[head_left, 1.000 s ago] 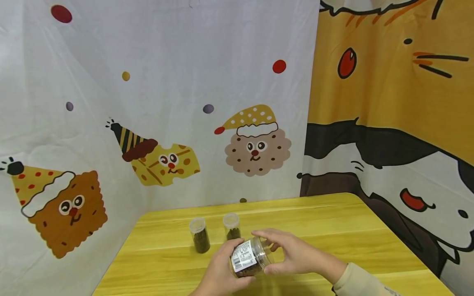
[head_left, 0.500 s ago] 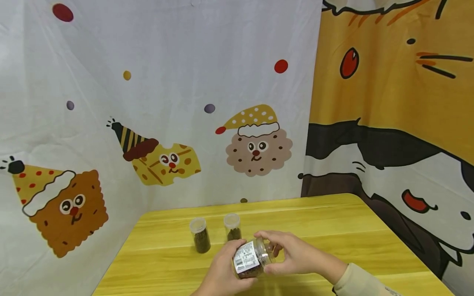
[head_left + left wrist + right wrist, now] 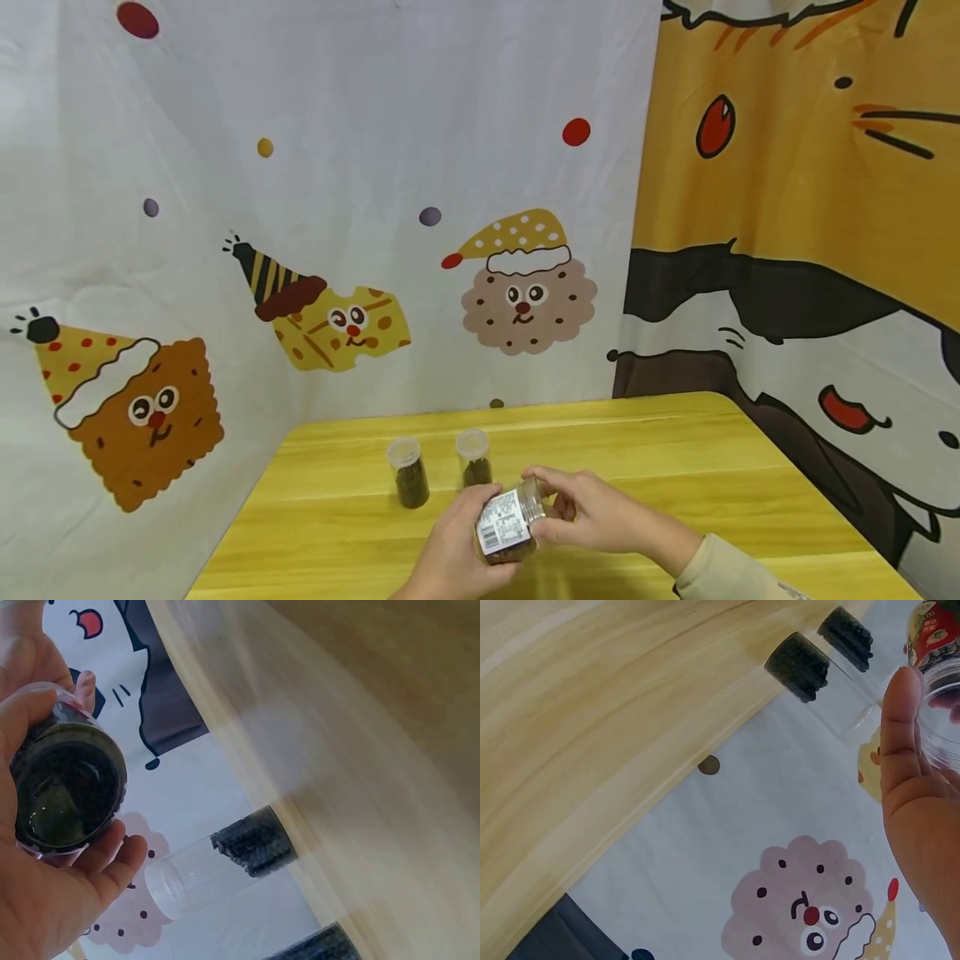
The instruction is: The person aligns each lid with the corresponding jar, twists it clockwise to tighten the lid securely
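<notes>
My left hand (image 3: 453, 550) grips a clear jar (image 3: 504, 527) with a white barcode label, tilted so that its mouth end points right. Dark contents show through its base in the left wrist view, and a red printed label shows on its other side in the right wrist view. My right hand (image 3: 600, 518) holds the jar's clear lid (image 3: 939, 746) at the mouth end, thumb and fingers around it. Beyond the hands, two clear cylindrical containers stand upright, a left one (image 3: 411, 483) and a right one (image 3: 476, 468), each partly filled with dark pieces.
The yellow wood-grain table (image 3: 660, 450) lies under the hands. Behind it hangs a white curtain (image 3: 360, 150) with cartoon biscuits and cheese. An orange curtain (image 3: 772, 183) with cartoon animals is on the right.
The right hand's fingers have drawn in closer around the jar's mouth, covering more of the clear lid. The left hand still holds the jar tilted; the head view has shifted slightly.
</notes>
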### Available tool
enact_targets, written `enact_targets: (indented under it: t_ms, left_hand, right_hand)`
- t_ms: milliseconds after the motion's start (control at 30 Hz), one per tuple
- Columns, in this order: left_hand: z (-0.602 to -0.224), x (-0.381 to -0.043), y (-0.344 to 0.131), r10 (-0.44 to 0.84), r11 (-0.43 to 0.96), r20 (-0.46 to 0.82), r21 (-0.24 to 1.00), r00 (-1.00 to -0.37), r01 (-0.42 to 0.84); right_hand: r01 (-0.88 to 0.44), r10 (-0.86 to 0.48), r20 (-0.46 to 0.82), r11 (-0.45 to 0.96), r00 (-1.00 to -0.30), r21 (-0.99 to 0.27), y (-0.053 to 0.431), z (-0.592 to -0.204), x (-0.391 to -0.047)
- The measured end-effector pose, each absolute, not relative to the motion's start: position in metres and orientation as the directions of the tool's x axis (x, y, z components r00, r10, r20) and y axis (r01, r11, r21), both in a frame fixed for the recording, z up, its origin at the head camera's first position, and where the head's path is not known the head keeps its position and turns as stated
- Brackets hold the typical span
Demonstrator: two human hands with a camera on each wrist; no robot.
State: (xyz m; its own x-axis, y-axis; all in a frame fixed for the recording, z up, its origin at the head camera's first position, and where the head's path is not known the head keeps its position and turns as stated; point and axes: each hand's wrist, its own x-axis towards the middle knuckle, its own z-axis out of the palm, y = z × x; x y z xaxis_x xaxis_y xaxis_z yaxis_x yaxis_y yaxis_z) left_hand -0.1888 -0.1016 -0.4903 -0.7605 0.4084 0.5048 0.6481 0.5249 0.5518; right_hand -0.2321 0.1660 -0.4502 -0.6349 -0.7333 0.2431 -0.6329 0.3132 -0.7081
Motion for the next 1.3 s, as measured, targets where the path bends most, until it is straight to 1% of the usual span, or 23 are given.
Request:
enact_targets:
  t_ms: [100,233,333,533,633,833,967,1067,1167,1300]
  left_hand:
    - [-0.491,-0.1886,-0.1033,0.402,0.526,0.456,0.595,-0.794,0.608]
    - [-0.4935,-0.1895,-0.1049,0.378,0.541,0.432,0.615,-0.819,0.574]
    - [-0.4949,-0.1907,-0.1057,0.37,0.547,0.445,0.605,-0.816,0.578]
    - [-0.4952,-0.1903,-0.1072,0.379,0.538,0.431,0.618,-0.819,0.574]
    - [-0.4945,-0.1891,-0.1073,0.383,0.538,0.418,0.624,-0.824,0.567]
    - [-0.4907,-0.1881,-0.1054,0.383,0.528,0.422,0.63,-0.821,0.57]
    - [-0.4907,-0.1882,-0.1046,0.388,0.524,0.424,0.629,-0.819,0.574]
    - [-0.4916,-0.1884,-0.1046,0.385,0.523,0.425,0.631,-0.819,0.573]
    - [-0.4926,-0.1882,-0.1052,0.382,0.526,0.422,0.632,-0.822,0.569]
    - [-0.4933,-0.1879,-0.106,0.383,0.533,0.428,0.622,-0.819,0.574]
  right_hand:
    - [-0.633,-0.731,0.218,0.356,-0.647,-0.687,0.1673,-0.4505,-0.2303]
    - [-0.684,-0.724,0.251,0.393,-0.642,-0.615,0.1694,-0.4494,-0.228]
    - [-0.732,-0.73,0.301,0.381,-0.613,-0.565,0.1698,-0.4485,-0.2278]
    - [-0.778,-0.758,0.347,0.32,-0.552,-0.54,0.1699,-0.4491,-0.2287]
    - [-0.765,-0.76,0.333,0.316,-0.558,-0.561,0.17,-0.4484,-0.2286]
    - [-0.703,-0.741,0.276,0.35,-0.612,-0.62,0.1701,-0.4467,-0.2298]
    - [-0.678,-0.733,0.255,0.36,-0.631,-0.64,0.1698,-0.447,-0.2314]
    - [-0.682,-0.735,0.256,0.363,-0.628,-0.634,0.1697,-0.4481,-0.232]
    - [-0.701,-0.74,0.254,0.382,-0.622,-0.602,0.17,-0.4493,-0.2314]
    - [-0.704,-0.732,0.246,0.419,-0.636,-0.573,0.1703,-0.4498,-0.2273]
